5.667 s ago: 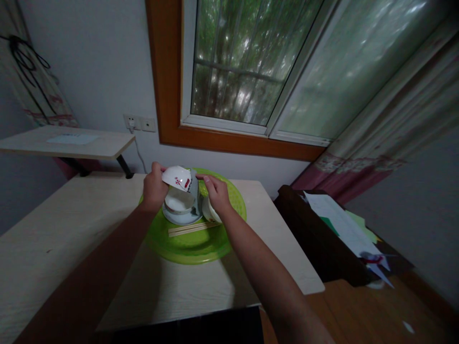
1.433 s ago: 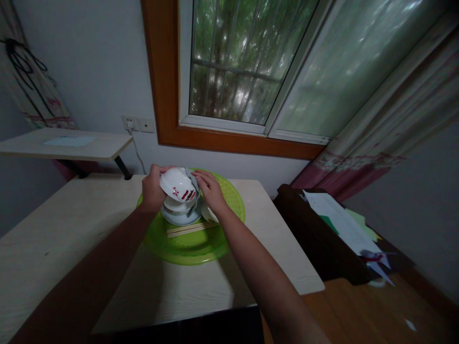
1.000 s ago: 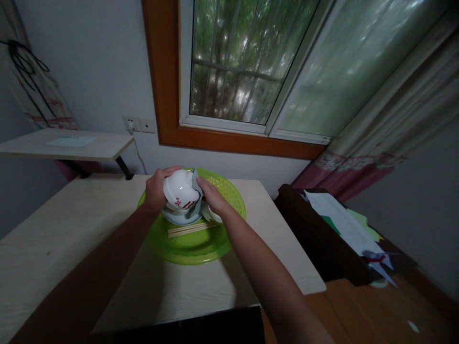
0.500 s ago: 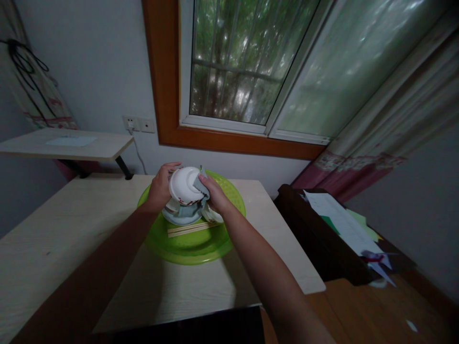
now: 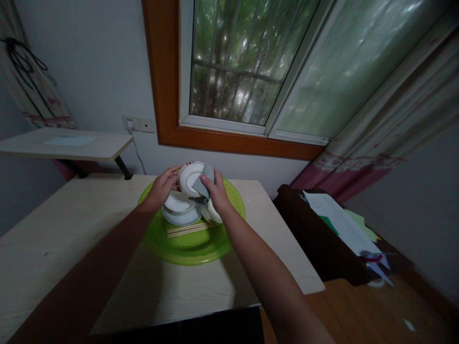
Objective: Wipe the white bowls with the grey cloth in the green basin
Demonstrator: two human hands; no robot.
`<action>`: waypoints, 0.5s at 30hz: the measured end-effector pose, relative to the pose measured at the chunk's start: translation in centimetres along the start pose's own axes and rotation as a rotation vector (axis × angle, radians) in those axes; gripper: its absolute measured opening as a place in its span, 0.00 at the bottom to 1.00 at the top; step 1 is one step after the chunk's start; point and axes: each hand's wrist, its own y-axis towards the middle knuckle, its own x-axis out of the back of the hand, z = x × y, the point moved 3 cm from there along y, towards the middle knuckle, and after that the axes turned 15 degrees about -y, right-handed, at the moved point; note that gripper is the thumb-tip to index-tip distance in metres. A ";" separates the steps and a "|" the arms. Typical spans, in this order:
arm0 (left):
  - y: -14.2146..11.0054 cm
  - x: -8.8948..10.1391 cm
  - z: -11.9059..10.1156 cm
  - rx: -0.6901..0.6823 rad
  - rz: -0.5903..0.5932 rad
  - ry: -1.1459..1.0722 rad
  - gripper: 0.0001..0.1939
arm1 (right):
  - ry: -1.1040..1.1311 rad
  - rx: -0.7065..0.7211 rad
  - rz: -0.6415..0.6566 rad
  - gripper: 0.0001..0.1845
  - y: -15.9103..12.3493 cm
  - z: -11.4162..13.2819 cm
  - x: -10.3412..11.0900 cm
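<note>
A white bowl (image 5: 187, 177) with a red pattern near its rim is tilted between my hands, its round foot facing me. My left hand (image 5: 164, 186) grips the bowl's left side. With my right hand (image 5: 216, 191) I press a grey-green cloth (image 5: 207, 177) against the bowl's right side, fingers closed round the cloth. Below sit stacked white dishes (image 5: 179, 210) in a bright green basin (image 5: 201, 253). Another white bowl (image 5: 214, 212) lies tipped beside them, partly behind my right hand. Several light chopsticks (image 5: 188, 230) lie in front of the dishes.
The basin stands on a pale wooden table (image 5: 82, 229). A raised shelf (image 5: 82, 148) is at the left, near a wall socket (image 5: 138, 124) with a cord. Behind is a window (image 5: 236, 71). Dark furniture with papers (image 5: 340, 222) stands beyond the table's right edge.
The bowl has turned and moved slightly right and up, so its foot faces me more. The cloth has moved up with my right hand, uncovering the stacked dishes below.
</note>
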 end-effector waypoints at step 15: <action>0.1 -0.3 0.3 -0.095 0.058 0.265 0.39 | -0.074 0.080 0.076 0.40 -0.4 1.0 0.1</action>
